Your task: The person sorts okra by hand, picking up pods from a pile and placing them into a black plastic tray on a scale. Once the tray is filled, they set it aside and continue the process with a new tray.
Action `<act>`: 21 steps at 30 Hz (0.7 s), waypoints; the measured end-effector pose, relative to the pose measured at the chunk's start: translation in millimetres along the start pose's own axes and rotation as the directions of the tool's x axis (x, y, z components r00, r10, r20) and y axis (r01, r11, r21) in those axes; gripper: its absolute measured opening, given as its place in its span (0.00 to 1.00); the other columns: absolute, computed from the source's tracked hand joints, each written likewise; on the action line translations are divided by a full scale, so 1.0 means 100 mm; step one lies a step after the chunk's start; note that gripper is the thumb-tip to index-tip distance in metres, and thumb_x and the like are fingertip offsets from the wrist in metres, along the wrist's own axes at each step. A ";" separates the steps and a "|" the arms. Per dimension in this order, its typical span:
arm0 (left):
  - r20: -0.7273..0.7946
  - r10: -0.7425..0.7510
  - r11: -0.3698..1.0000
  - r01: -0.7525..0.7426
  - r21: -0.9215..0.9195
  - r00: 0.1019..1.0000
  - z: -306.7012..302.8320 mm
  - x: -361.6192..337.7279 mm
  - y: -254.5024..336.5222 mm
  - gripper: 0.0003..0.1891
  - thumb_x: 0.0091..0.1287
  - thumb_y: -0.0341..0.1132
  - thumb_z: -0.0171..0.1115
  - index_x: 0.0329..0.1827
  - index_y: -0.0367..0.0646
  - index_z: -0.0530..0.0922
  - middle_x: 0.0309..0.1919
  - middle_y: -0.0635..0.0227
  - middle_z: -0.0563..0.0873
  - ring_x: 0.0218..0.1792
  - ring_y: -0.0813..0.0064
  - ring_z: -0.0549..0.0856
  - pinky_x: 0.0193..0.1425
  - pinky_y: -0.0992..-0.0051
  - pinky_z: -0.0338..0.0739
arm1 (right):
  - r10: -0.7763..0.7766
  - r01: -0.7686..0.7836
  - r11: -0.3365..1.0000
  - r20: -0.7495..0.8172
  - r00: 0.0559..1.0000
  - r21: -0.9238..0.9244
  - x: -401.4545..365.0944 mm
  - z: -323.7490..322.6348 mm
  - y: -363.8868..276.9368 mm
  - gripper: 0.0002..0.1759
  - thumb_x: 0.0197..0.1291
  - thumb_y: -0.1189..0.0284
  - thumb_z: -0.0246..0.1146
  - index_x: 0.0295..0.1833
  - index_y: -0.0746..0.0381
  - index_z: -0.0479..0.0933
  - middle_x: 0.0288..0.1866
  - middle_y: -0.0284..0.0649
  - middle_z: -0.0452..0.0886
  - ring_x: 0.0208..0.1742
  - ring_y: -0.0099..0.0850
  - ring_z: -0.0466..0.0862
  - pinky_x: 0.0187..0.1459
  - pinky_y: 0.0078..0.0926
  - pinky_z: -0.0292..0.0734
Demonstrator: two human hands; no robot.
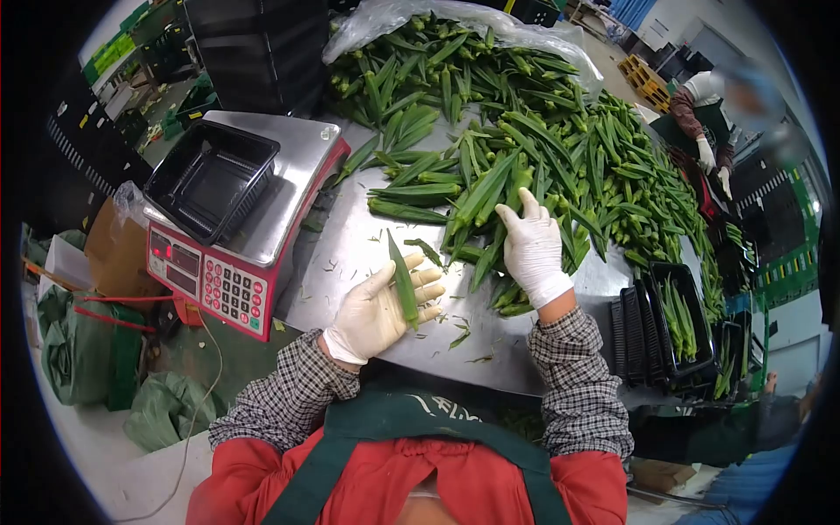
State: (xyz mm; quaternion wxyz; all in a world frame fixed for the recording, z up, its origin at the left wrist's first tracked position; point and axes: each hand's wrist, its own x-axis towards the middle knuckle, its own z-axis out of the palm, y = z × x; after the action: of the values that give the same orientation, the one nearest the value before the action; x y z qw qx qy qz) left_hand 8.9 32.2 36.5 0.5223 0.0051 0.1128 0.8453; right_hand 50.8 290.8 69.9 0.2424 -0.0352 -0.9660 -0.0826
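A single green okra pod (pixel 402 285) lies across the upturned palm of my left hand (pixel 378 313), held against the thumb with the other fingers extended. My right hand (pixel 532 247) reaches onto the near side of the okra heap (pixel 604 171), its thumb and forefinger apart and touching pods. Both hands wear white gloves. A few loose pods (pixel 411 203) lie on the metal table (pixel 337 262) beyond my left hand, with small green scraps scattered close by.
At the left stands a red scale (pixel 306 197) bearing a black plastic tray (pixel 210 179). On the right, black trays (pixel 652 319) stand together, one holding okra. Clear plastic sheeting (pixel 490 19) edges the heap. Another person (pixel 700 114) with gloved hands is at the far right.
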 end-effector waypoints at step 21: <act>0.068 -0.184 0.964 0.167 0.207 0.981 0.03 0.10 -0.06 0.28 0.73 0.51 0.46 0.66 0.38 0.65 0.57 0.56 0.77 0.57 0.62 0.78 0.59 0.61 0.75 | 0.022 -0.637 -0.059 0.639 0.769 0.768 0.05 -0.67 -0.68 0.13 0.62 0.71 0.60 0.47 0.68 0.76 0.31 0.33 0.78 0.26 0.17 0.75 0.31 0.15 0.71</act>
State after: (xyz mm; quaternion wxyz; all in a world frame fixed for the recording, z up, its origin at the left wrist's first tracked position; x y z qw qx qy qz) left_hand 9.9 44.4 36.8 0.5964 0.0842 0.1746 0.7790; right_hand 70.0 212.4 120.8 -0.0159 -0.1221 -0.7279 0.6746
